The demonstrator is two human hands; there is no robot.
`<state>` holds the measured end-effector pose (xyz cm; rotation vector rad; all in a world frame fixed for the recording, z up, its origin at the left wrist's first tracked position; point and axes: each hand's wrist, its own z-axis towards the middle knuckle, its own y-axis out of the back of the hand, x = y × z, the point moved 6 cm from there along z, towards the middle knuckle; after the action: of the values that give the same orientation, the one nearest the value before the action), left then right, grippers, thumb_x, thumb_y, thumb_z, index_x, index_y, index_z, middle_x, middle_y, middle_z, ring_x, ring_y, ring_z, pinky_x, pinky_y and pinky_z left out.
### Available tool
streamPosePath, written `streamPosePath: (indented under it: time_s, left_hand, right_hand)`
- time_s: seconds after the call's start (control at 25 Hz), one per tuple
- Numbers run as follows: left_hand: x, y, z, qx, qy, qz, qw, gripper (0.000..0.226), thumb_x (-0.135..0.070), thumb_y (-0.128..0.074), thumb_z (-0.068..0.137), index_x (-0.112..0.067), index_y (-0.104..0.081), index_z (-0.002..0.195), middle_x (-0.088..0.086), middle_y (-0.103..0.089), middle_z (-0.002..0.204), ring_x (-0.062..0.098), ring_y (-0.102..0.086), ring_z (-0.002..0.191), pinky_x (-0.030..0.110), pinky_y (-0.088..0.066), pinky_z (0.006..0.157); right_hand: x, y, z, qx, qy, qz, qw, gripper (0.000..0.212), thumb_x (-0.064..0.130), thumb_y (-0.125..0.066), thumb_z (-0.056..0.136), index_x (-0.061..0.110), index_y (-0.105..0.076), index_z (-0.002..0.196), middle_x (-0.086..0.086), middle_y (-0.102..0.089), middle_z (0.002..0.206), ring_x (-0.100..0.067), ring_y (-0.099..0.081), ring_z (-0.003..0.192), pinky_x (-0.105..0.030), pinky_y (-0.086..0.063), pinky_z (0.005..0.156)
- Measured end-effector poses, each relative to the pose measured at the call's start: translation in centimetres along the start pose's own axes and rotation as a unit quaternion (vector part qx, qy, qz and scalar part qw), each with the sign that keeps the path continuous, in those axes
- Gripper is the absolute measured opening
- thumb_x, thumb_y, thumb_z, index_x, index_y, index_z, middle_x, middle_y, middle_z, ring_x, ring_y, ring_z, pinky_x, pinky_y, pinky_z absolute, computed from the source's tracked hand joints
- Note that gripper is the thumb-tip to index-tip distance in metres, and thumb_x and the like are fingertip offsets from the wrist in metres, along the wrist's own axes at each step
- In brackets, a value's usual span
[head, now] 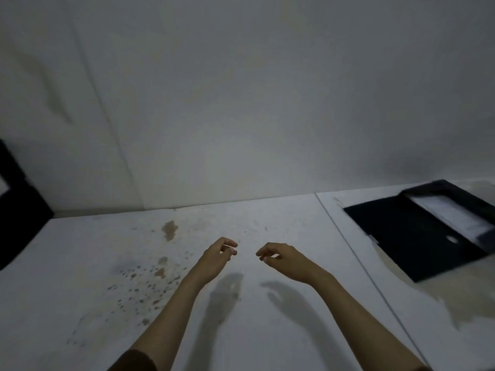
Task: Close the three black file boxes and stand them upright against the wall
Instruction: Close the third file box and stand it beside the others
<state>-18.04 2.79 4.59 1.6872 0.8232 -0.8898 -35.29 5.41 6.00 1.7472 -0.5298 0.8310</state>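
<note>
One black file box (417, 236) lies flat and open on the floor at the right, its lid spread toward me and white papers showing inside the tray part. Another black file box (18, 210) is partly visible at the left edge, standing by the wall; I cannot tell whether it is closed. A third box is not in view. My left hand (218, 257) and my right hand (281, 259) hover side by side above the middle of the floor, fingers loosely curled and apart, holding nothing. Both hands are well clear of either box.
The white wall (241, 116) runs across the back, meeting the white floor (267, 215). Brown stains (150, 274) spot the floor at left of centre. A thin seam line (356, 253) crosses the floor diagonally, left of the open box.
</note>
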Motion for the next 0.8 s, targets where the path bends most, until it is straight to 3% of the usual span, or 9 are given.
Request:
streamPosePath:
  time_s: [0.4,0.52,0.64,0.8]
  left_hand:
    - [-4.7,-17.7,10.2,0.13,0.002,0.024,0.991,0.019,-0.015,-0.038,0.094,-0.021,-0.054,0.102,0.005,-0.062,0.109,0.022,-0.056,0.1,0.019,-0.041,0.071]
    - [-6.3,-21.6,12.8,0.147,0.009,0.04,0.988,0.019,-0.015,-0.038,0.095,-0.022,-0.053,0.102,0.006,-0.063,0.112,0.021,-0.055,0.098,0.02,-0.041,0.072]
    - [-7.7,-24.8,14.6,0.162,0.002,0.08,0.983,0.016,-0.017,-0.038,0.095,-0.022,-0.052,0.101,0.008,-0.062,0.118,0.019,-0.054,0.102,0.026,-0.041,0.075]
    - [-8.9,-28.8,15.7,0.186,-0.004,0.118,0.976,0.014,-0.02,-0.038,0.096,-0.023,-0.051,0.1,0.009,-0.058,0.123,0.02,-0.052,0.106,0.027,-0.038,0.083]
  right_hand:
    - [-18.4,12.1,-3.3,-0.086,-0.144,0.073,0.983,0.02,0.019,-0.046,0.091,0.035,-0.058,0.094,0.007,-0.061,0.11,-0.013,-0.058,0.104,-0.03,-0.047,0.093]
    - [-22.8,15.7,-3.8,-0.114,-0.177,0.095,0.973,0.022,0.014,-0.046,0.092,0.028,-0.06,0.103,0.005,-0.057,0.118,-0.013,-0.051,0.111,-0.028,-0.041,0.097]
    - [-26.1,18.3,-5.0,-0.112,-0.207,0.076,0.969,0.025,0.012,-0.046,0.093,0.015,-0.057,0.115,0.003,-0.05,0.119,-0.009,-0.043,0.111,-0.021,-0.032,0.093]
    - [-31.0,21.4,-6.3,-0.133,-0.243,0.021,0.961,0.029,0.01,-0.049,0.09,0.014,-0.055,0.119,-0.01,-0.047,0.128,-0.021,-0.048,0.114,-0.027,-0.039,0.096]
